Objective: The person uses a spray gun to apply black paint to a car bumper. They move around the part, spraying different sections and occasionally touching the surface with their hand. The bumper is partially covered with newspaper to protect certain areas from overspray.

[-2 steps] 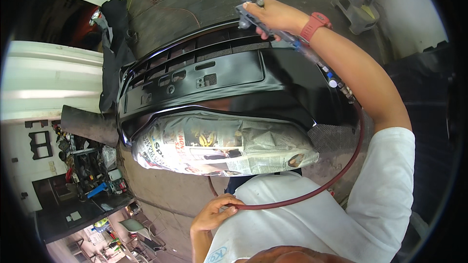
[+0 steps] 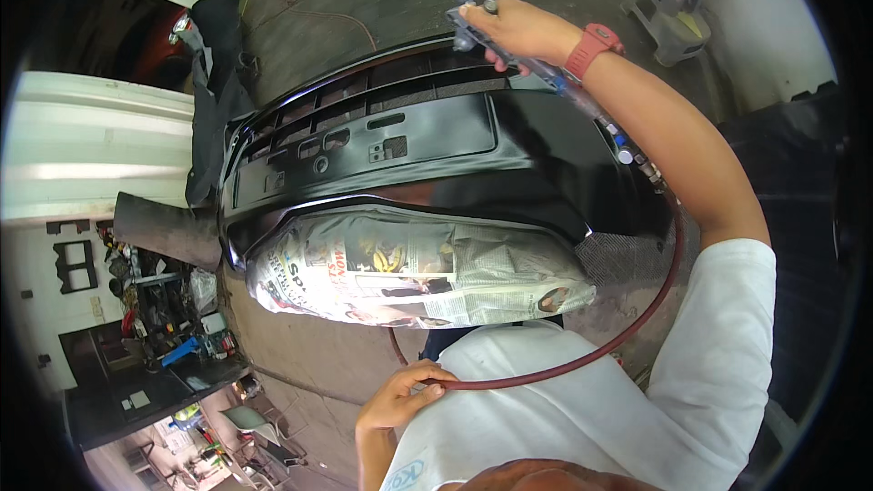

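A glossy black car bumper (image 2: pixel 427 141) lies across the middle, its slatted grille toward the far side. Newspaper masking (image 2: pixel 409 268) covers its near part. Above the bumper's far right, my right hand (image 2: pixel 523 32) is closed around the handle of a spray gun (image 2: pixel 473 27), which has a grey cup with a white lid on top. A dark red air hose (image 2: pixel 668 282) runs from the gun's fittings down along my right arm and across my front. Near my waist, my left hand (image 2: pixel 405 395) is closed on that hose.
A grey plastic step stool (image 2: pixel 668 14) stands at the far right by a pale wall. Dark sheeting (image 2: pixel 214 100) hangs left of the bumper. Shelves with tools and clutter (image 2: pixel 173 309) fill the left side. A chair (image 2: pixel 255 423) stands at the lower left. Thin hose coils lie on the far floor.
My right hand and the spray gun have shifted very slightly to the right. The left hand stays on the hose.
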A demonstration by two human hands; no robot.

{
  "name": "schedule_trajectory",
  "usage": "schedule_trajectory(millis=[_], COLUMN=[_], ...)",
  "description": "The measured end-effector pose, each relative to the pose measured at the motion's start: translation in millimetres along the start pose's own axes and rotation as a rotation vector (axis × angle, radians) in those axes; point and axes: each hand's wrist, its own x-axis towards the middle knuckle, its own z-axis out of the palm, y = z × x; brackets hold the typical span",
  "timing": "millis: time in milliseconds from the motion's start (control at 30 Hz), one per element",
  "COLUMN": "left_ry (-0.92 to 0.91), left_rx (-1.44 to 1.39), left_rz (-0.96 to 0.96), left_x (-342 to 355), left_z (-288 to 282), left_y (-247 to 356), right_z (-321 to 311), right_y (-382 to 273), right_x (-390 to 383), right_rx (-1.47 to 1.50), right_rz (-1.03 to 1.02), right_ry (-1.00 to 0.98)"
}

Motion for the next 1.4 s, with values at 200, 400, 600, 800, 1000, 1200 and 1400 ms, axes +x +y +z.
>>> schedule_trajectory(millis=[200,400,600,800,1000,1200,1400], left_ry=[0.022,0.072,0.108,0.127,0.016,-0.082,-0.137], left_rx=[-0.049,-0.084,-0.102,-0.166,-0.094,-0.04,0.0], left_rz=[-0.013,0.013,0.057,0.075,0.096,0.142,0.092], left_x=[2,-11,-25,-31,-15,2,8], left_z=[7,0,-4,-10,-23,-29,-30], left_y=[2,1,-8,-14,-14,-15,-12], right_z=[21,61,94,106,75,25,14], right_y=[-36,-87,-136,-154,-122,-69,-45], right_x=[8,41,59,42,-9,-44,-62], right_rx=[-0.086,-0.118,-0.092,-0.126,-0.047,-0.044,-0.081], right_rz=[-0.078,-0.174,-0.267,-0.231,-0.179,0.022,0.055], right_ry=[-0.042,-0.149,-0.258,-0.31,-0.315,-0.091,-0.023])
